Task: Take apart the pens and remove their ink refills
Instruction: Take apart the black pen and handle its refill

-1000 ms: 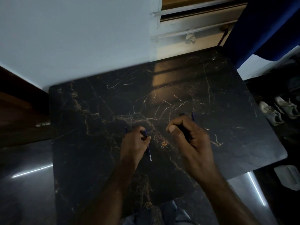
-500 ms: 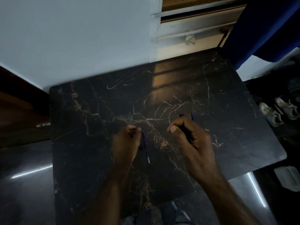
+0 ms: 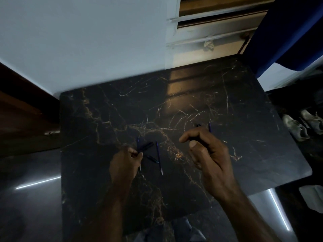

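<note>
Left hand (image 3: 125,161) grip pinches pen parts (image 3: 144,147) on the table (image 3: 244,105); right hand (image 3: 208,152) grip is closed around a pen (image 3: 198,126). A refill (image 3: 159,158) lies between them.

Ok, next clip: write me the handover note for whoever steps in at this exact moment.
Left hand: fingers pinched on dark pen parts at the table, one thin refill-like piece poking out below the hand.
Right hand: closed around a dark pen, its end sticking out past the fingers; a blue piece shows just behind, hold unclear.
On the marble table: one blue refill lies free, right of the left hand; a dark barrel piece lies beside it.
Done: at least one refill is out.
Left: take apart the pen in the right hand and pull its refill. The picture is dim, so count the parts yourself.
</note>
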